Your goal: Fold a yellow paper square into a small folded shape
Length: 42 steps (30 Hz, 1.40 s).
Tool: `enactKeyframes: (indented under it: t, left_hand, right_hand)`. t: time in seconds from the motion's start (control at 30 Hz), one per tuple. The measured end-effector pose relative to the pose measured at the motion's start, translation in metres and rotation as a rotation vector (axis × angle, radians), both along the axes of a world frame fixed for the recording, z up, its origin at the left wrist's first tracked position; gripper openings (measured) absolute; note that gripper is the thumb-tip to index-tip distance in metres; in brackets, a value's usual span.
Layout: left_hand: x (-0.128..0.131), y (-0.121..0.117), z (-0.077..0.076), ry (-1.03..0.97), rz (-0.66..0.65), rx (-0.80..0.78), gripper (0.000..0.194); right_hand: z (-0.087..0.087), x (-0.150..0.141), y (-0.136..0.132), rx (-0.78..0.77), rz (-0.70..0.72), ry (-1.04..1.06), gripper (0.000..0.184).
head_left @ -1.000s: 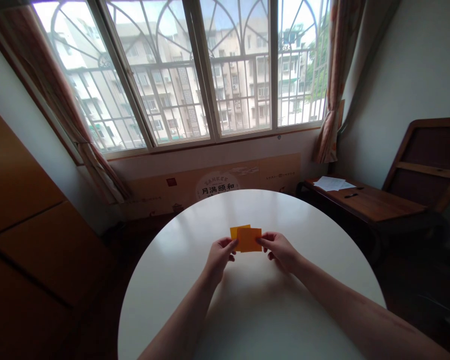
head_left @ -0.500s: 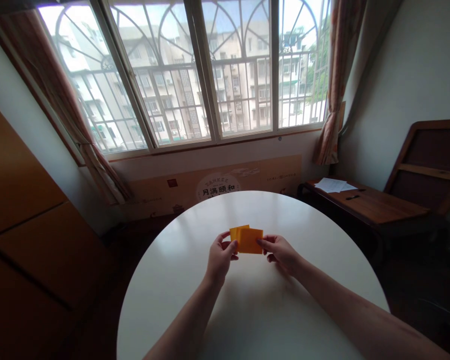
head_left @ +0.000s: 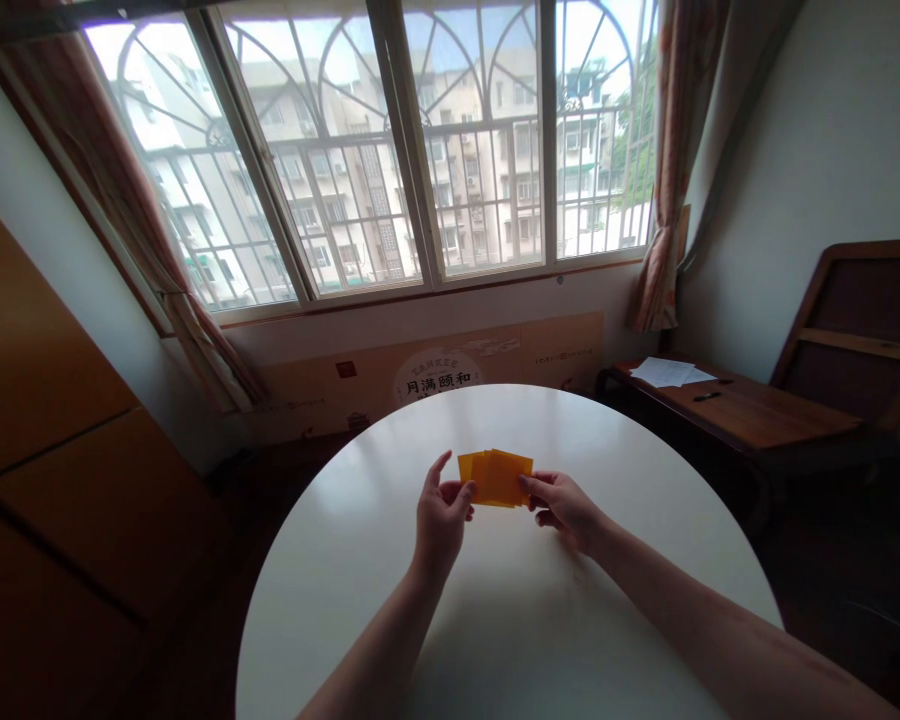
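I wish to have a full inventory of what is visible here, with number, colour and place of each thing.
Round table: one, white, front centre
Sheets: at least two, orange, overlapping above table
Barred window: one, pale frame, behind
Curtains: two, reddish, flanking window
Buildings: several, pale, outside
Printed panel: one, tan, below window
Wooden panelling: brown, left
Low wooden furniture: brown, right
Papers: white, on that furniture
Left hand: one, bare, holding sheets
Right hand: one, bare, holding sheets
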<state>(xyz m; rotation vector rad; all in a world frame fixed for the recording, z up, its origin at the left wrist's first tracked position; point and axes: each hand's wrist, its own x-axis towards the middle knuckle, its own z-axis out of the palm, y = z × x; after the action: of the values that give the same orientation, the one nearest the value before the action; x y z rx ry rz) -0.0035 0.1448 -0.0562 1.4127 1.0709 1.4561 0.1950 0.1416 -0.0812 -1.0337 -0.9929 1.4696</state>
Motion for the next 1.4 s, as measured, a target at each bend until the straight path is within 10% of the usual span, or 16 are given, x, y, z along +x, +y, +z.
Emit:
enactKeyframes:
  t: [0.4,0.73,1.4]
  left_hand:
    - [0.002,0.001,-0.003,-0.096,-0.131,-0.255,0.085]
    - [0.000,0.002,-0.002,-0.094,-0.203,-0.389,0.049]
    - [0.002,0.000,-0.005,-0.029,-0.309,-0.404,0.037]
  right_hand:
    - [0.001,0.000,-0.002,-0.003,-0.012,-0.001,0.033]
    - [0.000,-0.001,-0.002,0.024,-0.011,-0.057,0.033]
    - [-0.011,-0.002,0.004,0.326,-0.061,-0.299,0.041]
